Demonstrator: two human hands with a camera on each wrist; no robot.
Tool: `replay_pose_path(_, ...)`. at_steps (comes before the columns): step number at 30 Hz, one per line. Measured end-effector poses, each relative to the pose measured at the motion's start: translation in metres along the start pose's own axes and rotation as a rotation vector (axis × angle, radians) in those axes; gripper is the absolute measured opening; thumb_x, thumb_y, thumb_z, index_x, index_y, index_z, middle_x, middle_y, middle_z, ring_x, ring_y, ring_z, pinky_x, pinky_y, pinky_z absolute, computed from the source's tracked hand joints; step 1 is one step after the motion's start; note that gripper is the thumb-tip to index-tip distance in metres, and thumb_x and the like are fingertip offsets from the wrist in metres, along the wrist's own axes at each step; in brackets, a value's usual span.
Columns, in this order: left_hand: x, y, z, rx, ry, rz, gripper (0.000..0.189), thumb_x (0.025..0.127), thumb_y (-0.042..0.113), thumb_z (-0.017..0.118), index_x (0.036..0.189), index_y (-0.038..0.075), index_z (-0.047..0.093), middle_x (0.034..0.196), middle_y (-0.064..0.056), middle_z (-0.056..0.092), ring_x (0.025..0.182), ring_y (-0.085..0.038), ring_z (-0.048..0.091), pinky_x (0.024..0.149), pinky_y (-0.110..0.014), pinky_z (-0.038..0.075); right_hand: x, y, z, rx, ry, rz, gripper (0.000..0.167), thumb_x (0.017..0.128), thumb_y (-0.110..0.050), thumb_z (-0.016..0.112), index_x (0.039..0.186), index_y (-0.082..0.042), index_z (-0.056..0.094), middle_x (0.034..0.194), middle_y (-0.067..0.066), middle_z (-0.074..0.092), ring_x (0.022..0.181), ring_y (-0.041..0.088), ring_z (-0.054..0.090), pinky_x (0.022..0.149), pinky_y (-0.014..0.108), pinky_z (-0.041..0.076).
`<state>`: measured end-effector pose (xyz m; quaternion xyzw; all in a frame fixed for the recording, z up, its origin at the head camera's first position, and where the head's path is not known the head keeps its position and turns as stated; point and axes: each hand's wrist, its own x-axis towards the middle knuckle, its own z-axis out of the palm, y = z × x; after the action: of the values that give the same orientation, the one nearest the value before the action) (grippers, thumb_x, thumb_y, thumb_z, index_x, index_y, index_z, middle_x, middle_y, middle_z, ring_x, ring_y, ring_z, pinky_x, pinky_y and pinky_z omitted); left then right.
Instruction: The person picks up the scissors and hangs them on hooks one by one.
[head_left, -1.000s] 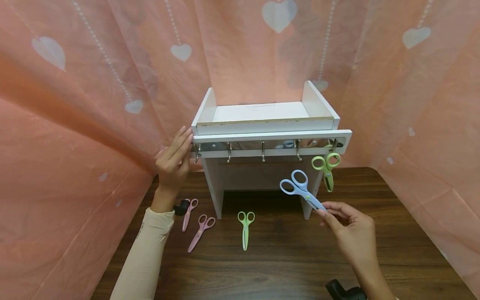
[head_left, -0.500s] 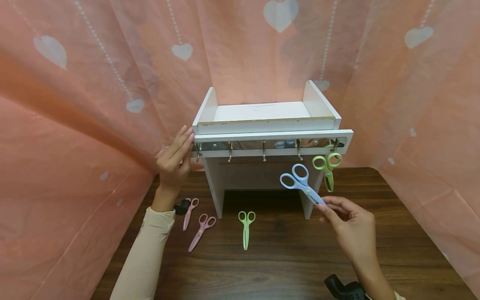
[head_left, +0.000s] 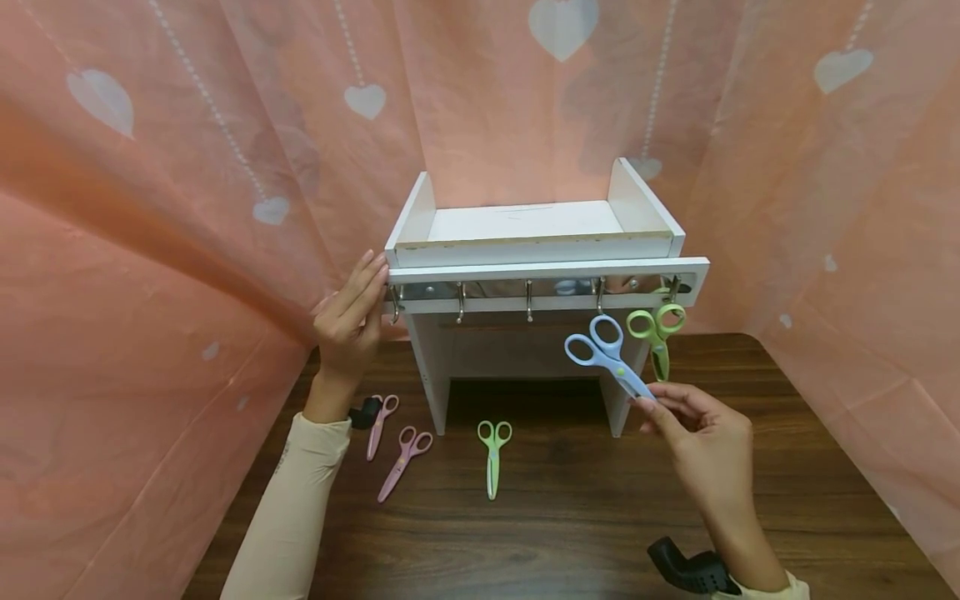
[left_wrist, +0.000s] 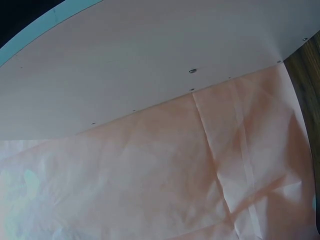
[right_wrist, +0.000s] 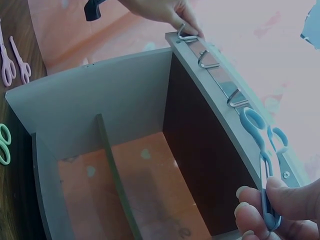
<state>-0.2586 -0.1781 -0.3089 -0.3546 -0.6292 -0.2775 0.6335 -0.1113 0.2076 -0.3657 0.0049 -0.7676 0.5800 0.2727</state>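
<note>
Blue scissors [head_left: 611, 357] are pinched by the blade end between thumb and fingers of my right hand [head_left: 705, 433], handle loops pointing up and left. Their loops are just below a metal hook [head_left: 600, 293], the second from the right on the white hook rail [head_left: 480, 306]. Green scissors [head_left: 657, 333] hang from the rightmost hook, close beside the blue pair. My left hand [head_left: 348, 321] rests with straight fingers against the left end of the rail and shelf. In the right wrist view the blue scissors [right_wrist: 265, 145] overlap the rail, loops toward the hooks.
The white shelf unit [head_left: 536, 250] stands on a dark wooden table [head_left: 570, 533]. Before it lie green scissors [head_left: 492, 458] and, to the left, two pink scissors [head_left: 405, 462], [head_left: 381, 429]. A pink curtain with hearts [head_left: 480, 125] surrounds the table.
My right hand has raised the blue scissors slightly, bringing their loops up to the hook's lower end. My left hand stays at the rail's left end.
</note>
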Motion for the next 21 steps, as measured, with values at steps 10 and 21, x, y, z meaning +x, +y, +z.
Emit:
replay_pose_path(10,0.0,0.0,0.001,-0.003,0.001,-0.001,0.029,0.081,-0.018,0.074,0.108,-0.006,0.076,0.115,-0.018,0.073,0.11,-0.036,0.07,0.095,-0.041,0.055,0.005,0.001,0.002,-0.024,0.013,0.016,0.015,0.087,-0.005,0.08,0.101,0.0,0.076,0.083,0.01,0.078,0.058,0.017,0.07,0.057,0.02,0.056)
replay_pose_path(21,-0.001,0.001,0.0,-0.002,-0.003,-0.012,0.032,0.08,-0.017,0.075,0.109,-0.005,0.076,0.116,-0.017,0.073,0.111,-0.035,0.07,0.096,-0.033,0.054,0.011,0.005,0.004,0.037,0.014,0.005,0.016,0.086,-0.002,0.08,0.102,0.001,0.077,0.078,-0.004,0.076,0.056,0.014,0.069,0.055,0.018,0.055)
